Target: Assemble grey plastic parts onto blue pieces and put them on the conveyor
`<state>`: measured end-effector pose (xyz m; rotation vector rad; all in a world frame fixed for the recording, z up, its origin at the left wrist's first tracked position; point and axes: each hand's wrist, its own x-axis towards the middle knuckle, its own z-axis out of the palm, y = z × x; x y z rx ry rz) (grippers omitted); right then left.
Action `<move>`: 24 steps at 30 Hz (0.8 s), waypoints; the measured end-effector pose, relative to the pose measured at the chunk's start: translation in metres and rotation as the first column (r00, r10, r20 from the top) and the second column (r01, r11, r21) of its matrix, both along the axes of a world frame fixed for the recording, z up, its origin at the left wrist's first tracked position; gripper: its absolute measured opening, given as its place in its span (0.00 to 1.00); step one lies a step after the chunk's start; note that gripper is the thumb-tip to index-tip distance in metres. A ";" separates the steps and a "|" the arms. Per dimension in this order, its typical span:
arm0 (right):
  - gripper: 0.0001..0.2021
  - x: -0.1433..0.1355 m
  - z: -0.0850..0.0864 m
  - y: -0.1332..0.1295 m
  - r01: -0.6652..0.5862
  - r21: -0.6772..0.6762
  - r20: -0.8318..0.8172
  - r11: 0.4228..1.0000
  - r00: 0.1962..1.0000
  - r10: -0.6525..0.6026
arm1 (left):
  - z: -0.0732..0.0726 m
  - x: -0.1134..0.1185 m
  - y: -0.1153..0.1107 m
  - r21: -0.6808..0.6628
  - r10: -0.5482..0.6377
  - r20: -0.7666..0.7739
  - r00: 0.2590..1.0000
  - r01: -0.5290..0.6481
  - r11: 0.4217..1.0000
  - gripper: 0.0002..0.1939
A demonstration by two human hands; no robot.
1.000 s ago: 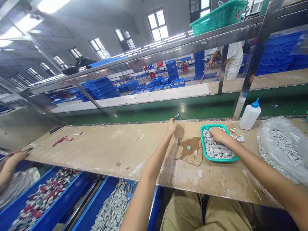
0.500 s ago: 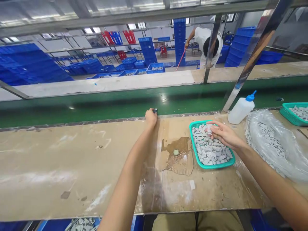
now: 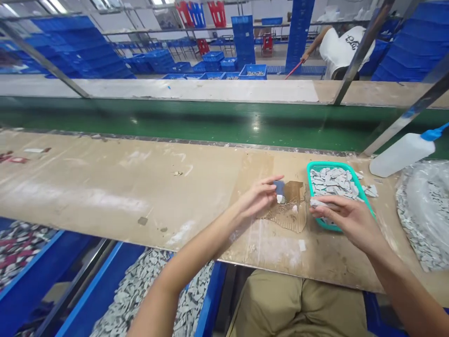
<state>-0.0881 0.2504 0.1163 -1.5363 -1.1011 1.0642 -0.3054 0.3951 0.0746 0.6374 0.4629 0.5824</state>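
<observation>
My left hand [image 3: 258, 200] reaches over a wet, torn piece of cardboard [image 3: 288, 223]. Its fingertips are on a small blue-grey flat piece [image 3: 279, 187], with the index finger stretched out above. Just below it shows a small white bit [image 3: 281, 199], beside a round cap partly hidden on the cardboard. My right hand [image 3: 345, 216] is closed on a small grey-white piece [image 3: 318, 203], pinched between thumb and fingers. Beneath that hand stands a turquoise basket [image 3: 351, 167] full of similar grey-white pieces [image 3: 335, 181]; the hand covers part of it.
A white squeeze bottle [image 3: 401, 154] and a clear plastic bag of pieces [image 3: 421, 215] are at the right. Beyond the table edge runs a green belt [image 3: 210, 121]. Blue bins of pieces [image 3: 140, 285] sit below at left. A person [image 3: 345, 49] bends across the belt.
My left hand has come back from the belt's edge to the cardboard. My right hand has moved lower over the basket, still pinching a piece. The view has tilted down and turned left.
</observation>
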 end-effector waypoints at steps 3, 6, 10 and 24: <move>0.20 -0.018 -0.009 0.001 -0.075 0.079 0.207 0.994 0.977 0.058 | -0.008 -0.005 -0.014 -0.037 -0.008 0.048 0.999 0.010 0.999 0.17; 0.15 -0.030 -0.018 0.009 -0.111 0.118 0.405 0.987 0.913 0.054 | -0.012 -0.011 -0.015 -0.039 0.007 0.109 0.994 -0.002 0.999 0.18; 0.15 -0.039 -0.027 0.024 -0.110 0.224 0.638 0.968 0.768 -0.060 | -0.016 -0.017 -0.008 -0.024 0.089 0.127 0.988 -0.087 0.996 0.19; 0.06 -0.045 -0.046 0.043 -0.296 0.297 0.841 0.908 0.531 -0.102 | -0.035 -0.023 0.000 0.023 0.211 0.179 0.961 -0.219 0.975 0.17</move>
